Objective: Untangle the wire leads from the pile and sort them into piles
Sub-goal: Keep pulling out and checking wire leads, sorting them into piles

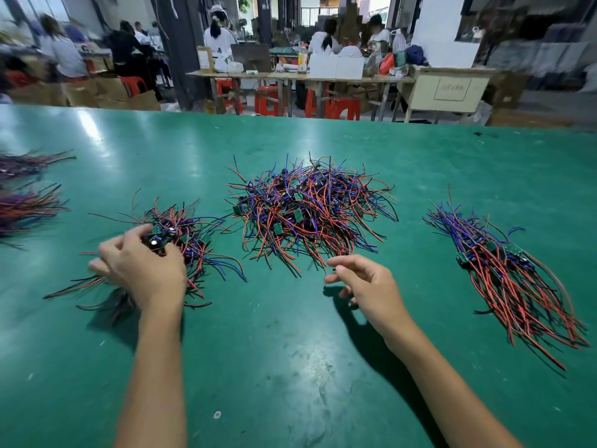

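Note:
A big tangled pile of red, blue and black wire leads with small green boards (307,208) lies in the middle of the green table (290,367). A smaller bunch (190,231) sits to its left, and my left hand (142,266) grips some of its boards and wires from the near side. My right hand (365,286) hovers just in front of the big pile, fingers loosely curled, with thumb and forefinger close together at a thin wire end. A combed, aligned pile of leads (507,273) lies at the right.
Two more bundles of leads (26,189) lie at the table's far left edge. Beyond the table's back edge are workbenches (290,76), red stools and several seated people. A small white scrap (217,414) lies on the mat near me.

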Tool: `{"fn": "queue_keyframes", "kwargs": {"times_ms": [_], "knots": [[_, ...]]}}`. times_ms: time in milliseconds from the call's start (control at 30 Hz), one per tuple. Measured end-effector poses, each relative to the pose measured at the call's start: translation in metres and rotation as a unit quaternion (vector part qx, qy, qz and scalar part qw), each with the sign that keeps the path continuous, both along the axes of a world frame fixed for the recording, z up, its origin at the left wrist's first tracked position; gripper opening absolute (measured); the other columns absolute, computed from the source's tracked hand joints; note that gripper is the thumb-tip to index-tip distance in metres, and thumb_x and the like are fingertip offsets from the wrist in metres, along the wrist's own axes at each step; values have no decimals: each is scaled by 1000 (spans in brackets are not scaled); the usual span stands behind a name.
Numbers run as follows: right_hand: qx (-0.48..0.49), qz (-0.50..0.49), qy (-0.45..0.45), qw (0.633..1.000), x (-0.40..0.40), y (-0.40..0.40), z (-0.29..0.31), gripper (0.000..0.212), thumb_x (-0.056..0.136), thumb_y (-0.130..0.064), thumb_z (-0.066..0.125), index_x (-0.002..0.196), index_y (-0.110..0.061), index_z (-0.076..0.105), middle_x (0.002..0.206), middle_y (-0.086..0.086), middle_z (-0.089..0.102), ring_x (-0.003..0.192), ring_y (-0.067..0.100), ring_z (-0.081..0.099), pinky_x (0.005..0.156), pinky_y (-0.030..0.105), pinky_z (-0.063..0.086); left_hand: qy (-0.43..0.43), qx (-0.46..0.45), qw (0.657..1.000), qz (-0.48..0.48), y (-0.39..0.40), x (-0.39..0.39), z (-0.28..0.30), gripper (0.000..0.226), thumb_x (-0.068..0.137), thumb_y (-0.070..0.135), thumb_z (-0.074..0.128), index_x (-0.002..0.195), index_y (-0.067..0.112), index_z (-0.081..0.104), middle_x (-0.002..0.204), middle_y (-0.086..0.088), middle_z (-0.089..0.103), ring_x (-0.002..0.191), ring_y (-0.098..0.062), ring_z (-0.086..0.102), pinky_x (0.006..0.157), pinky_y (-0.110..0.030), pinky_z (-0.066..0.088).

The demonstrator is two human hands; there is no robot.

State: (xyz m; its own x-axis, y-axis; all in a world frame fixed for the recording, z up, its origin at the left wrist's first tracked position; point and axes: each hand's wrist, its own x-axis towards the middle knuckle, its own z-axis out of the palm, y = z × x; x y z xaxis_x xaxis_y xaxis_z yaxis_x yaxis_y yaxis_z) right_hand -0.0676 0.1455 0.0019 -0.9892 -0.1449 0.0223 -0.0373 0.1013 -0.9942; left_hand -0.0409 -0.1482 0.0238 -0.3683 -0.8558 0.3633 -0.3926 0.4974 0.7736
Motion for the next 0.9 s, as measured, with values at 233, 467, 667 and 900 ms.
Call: {"fn": "queue_keyframes", "kwargs": {"times_ms": [233, 467, 667, 900], "knots": [[192, 5, 62, 979, 1, -4, -11, 17, 95, -27, 62, 92, -39, 74, 79, -18, 76, 85, 3, 71, 86, 36, 55, -123, -117, 966, -194, 47, -58, -3, 29, 98, 36, 57, 114, 20, 75, 118, -13, 68, 118, -32, 49, 99, -43, 38], [183, 16, 81, 980, -1, -1, -11, 18, 96, -26, 61, 92, -38, 74, 79, -19, 75, 84, -1, 70, 90, 39, 56, -83, -34, 979, -182, 51, -70, -17, 27, 99, 42, 59, 104, 25, 79, 100, -5, 76, 104, -31, 61, 102, -41, 38], [82, 20, 87, 993, 0, -3, -14, 23, 96, -15, 65, 106, -36, 71, 85, -6, 76, 78, 13, 75, 78, 47, 58, 100, 28, 908, -407, 96, -38, 29, 26, 97, 34, 63, 81, 25, 81, 67, 7, 74, 48, 1, 51, 51, -25, 39], [77, -24, 206, 975, -3, 1, -12, 14, 93, -19, 61, 103, -25, 67, 85, -11, 72, 73, -8, 58, 59, 32, 50, 98, -106, 780, -609, 170, -4, 32, 24, 89, 35, 71, 77, 14, 75, 68, 4, 67, 63, -15, 57, 62, -37, 49]]}}
